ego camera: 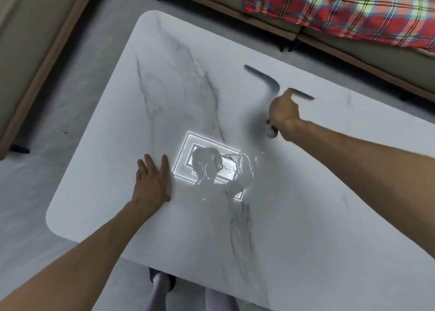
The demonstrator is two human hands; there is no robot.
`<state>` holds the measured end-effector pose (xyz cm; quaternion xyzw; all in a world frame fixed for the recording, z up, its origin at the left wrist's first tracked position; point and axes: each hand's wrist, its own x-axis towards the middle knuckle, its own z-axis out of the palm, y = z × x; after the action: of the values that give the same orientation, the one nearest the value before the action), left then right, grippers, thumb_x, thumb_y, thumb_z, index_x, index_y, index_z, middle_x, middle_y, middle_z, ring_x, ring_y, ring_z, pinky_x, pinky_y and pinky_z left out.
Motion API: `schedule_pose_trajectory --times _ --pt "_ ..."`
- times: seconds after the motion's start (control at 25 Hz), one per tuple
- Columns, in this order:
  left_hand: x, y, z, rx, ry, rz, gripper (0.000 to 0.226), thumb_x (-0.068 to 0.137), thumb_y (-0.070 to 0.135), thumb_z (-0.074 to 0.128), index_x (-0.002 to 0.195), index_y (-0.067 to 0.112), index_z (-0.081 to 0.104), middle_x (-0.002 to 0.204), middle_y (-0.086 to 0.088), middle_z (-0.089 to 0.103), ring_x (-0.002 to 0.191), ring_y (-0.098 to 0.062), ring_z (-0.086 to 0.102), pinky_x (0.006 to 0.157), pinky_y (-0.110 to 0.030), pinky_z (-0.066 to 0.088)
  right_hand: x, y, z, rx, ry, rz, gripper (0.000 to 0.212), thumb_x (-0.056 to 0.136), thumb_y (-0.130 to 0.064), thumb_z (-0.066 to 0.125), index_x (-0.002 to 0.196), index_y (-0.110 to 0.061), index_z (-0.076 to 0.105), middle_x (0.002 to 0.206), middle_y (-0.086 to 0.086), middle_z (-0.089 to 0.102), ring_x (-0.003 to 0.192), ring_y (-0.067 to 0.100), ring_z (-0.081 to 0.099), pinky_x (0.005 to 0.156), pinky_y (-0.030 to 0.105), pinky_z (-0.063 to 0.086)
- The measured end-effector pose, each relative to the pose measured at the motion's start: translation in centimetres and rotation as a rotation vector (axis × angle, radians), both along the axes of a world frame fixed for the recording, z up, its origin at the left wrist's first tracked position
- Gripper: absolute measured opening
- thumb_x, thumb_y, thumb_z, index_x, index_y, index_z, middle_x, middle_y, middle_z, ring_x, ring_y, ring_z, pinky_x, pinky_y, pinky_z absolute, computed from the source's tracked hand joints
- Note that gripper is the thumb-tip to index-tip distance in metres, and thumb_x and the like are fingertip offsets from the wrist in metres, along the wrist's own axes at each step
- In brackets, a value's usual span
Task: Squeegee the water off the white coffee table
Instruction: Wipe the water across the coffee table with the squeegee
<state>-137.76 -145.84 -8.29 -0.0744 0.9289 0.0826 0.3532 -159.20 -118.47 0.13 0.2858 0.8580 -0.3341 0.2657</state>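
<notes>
Two hands are over the white coffee table (306, 228): the left hand (151, 181) lies flat, fingers straight. Just beyond, a water puddle (207, 165) sits unswept mid-table. Farther off, the right hand (283, 115) grips the squeegee (263, 76), forefinger extended; most wiping seems left.

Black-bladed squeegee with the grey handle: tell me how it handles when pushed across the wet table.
Probably light and stiff: the right hand alone holds the black-bladed squeegee by its handle. It should glide easily, since the glossy white marble-look table reflects a lamp.
</notes>
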Motion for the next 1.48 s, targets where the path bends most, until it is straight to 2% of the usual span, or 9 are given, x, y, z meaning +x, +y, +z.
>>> schedule_pose_trajectory --times 0.2,0.48,0.68,0.8,0.92,1.04,1.12,1.2,1.48 --pt "-0.4 -0.2 0.2 0.027 0.014 -0.008 0.091 0.082 0.013 0.058 0.152 0.006 -0.001 0.147 -0.044 -0.003 0.136 -0.063 0.004 0.114 -0.054 0.022 10.7 -1.3 -0.6 0.104 0.067 0.407 0.043 0.100 -0.026 0.026 0.142 -0.026 0.027 0.086 0.023 0.063 0.068 0.038 0.061 0.058 0.040 0.049" --pt "-1.0 -0.9 1.4 0.076 -0.033 0.036 0.077 0.089 0.023 0.052 0.152 0.013 0.008 0.151 -0.038 0.005 0.138 -0.055 0.013 0.112 -0.052 0.024 24.7 3.6 2.4 0.268 -0.052 0.433 0.048 0.104 -0.036 0.027 0.152 -0.035 0.024 0.084 0.017 0.065 0.076 0.039 0.062 0.066 0.041 0.053" --pt "4.1 0.9 2.4 0.078 0.126 -0.012 0.088 0.085 0.013 0.056 0.151 0.003 -0.001 0.148 -0.044 0.003 0.138 -0.054 0.016 0.115 -0.048 0.021 22.8 5.5 4.9 0.123 0.023 0.157 0.036 0.101 -0.038 0.032 0.135 -0.038 0.045 0.092 0.012 0.061 0.053 0.026 0.054 0.039 0.026 0.042" --pt "6.9 2.6 1.5 0.075 0.074 0.042 0.088 0.086 0.013 0.054 0.150 0.001 -0.004 0.149 -0.043 0.001 0.139 -0.055 0.009 0.117 -0.050 0.017 15.7 5.2 3.9 0.037 0.154 -0.092 0.034 0.100 -0.048 0.034 0.117 -0.026 0.055 0.073 0.008 0.054 0.047 0.021 0.045 0.043 0.023 0.038" --pt "6.7 3.8 0.0 0.007 0.011 0.046 0.085 0.088 0.022 0.050 0.149 -0.003 -0.004 0.145 -0.048 -0.002 0.136 -0.062 0.003 0.116 -0.055 0.015 9.6 4.7 2.1 -0.043 0.136 -0.365 0.025 0.099 -0.052 0.036 0.105 -0.035 0.054 0.070 -0.001 0.049 0.048 0.013 0.041 0.046 0.016 0.032" --pt "6.6 4.4 -0.5 -0.030 0.014 0.013 0.080 0.091 0.021 0.045 0.147 -0.009 -0.004 0.141 -0.054 -0.001 0.133 -0.068 0.005 0.113 -0.059 0.018 8.2 5.4 -0.5 0.043 0.052 -0.250 0.012 0.097 -0.030 0.033 0.104 -0.033 0.042 0.082 0.006 0.053 0.060 0.021 0.048 0.051 0.019 0.028" --pt "6.8 4.4 -0.6 -0.053 0.042 -0.025 0.076 0.090 0.015 0.041 0.147 -0.011 -0.002 0.139 -0.056 0.001 0.131 -0.069 0.007 0.112 -0.061 0.019 10.7 5.8 -1.1 0.102 0.062 -0.082 0.033 0.094 -0.017 0.028 0.120 -0.032 0.043 0.089 0.015 0.055 0.066 0.027 0.054 0.046 0.024 0.033" --pt "6.9 4.4 -0.1 -0.044 0.032 -0.017 0.075 0.089 0.013 0.040 0.146 -0.011 -0.002 0.139 -0.056 0.000 0.131 -0.070 0.007 0.112 -0.062 0.018 15.6 5.8 -0.7 0.132 0.064 0.095 0.047 0.096 -0.019 0.026 0.140 -0.032 0.035 0.090 0.018 0.058 0.063 0.031 0.059 0.039 0.029 0.041" --pt "5.6 3.2 2.4 0.033 -0.044 0.039 0.069 0.088 0.015 0.047 0.149 0.003 0.017 0.146 -0.043 0.014 0.136 -0.055 0.022 0.109 -0.053 0.030 28.3 5.4 4.7 0.035 -0.105 0.257 0.039 0.103 -0.038 0.025 0.142 -0.039 0.033 0.084 0.015 0.061 0.051 0.025 0.047 0.036 0.018 0.032"
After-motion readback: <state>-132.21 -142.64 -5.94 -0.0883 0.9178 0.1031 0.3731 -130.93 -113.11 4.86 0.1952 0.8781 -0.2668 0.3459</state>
